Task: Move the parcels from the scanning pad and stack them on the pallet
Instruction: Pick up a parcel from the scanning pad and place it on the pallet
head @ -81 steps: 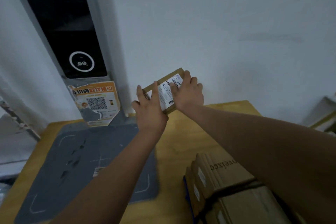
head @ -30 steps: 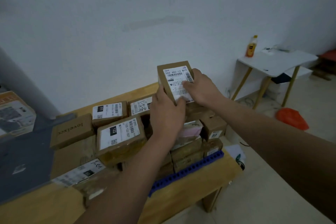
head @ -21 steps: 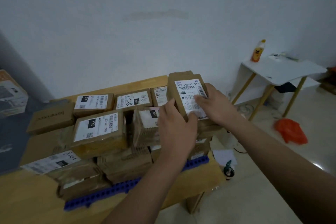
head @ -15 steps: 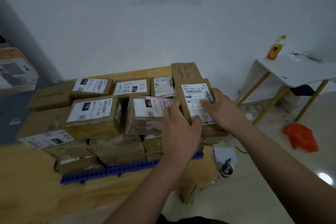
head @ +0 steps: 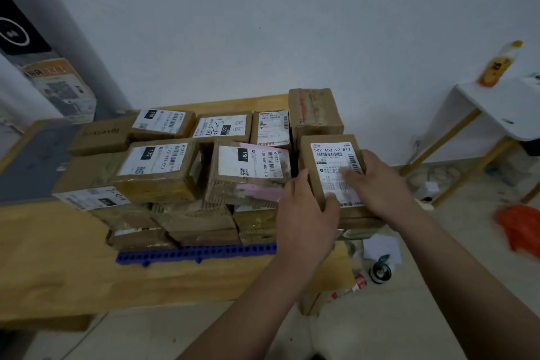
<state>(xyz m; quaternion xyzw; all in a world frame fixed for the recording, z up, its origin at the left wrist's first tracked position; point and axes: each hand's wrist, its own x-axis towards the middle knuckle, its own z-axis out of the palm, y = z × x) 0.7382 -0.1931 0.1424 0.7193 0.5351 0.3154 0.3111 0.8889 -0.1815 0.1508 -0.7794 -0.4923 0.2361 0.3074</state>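
Gripping the labelled parcel (head: 330, 155) from both sides, the left hand (head: 306, 213) and right hand (head: 380, 187) hold it atop the right end of the stack (head: 163, 184) on the blue pallet (head: 198, 251).

front of pallet (head: 204, 253): bare table (head: 73, 272) — open | behind held parcel (head: 330, 152): taped box (head: 314, 109), wall (head: 263, 38) — blocked | left: 15H parcel (head: 248, 166) just beside
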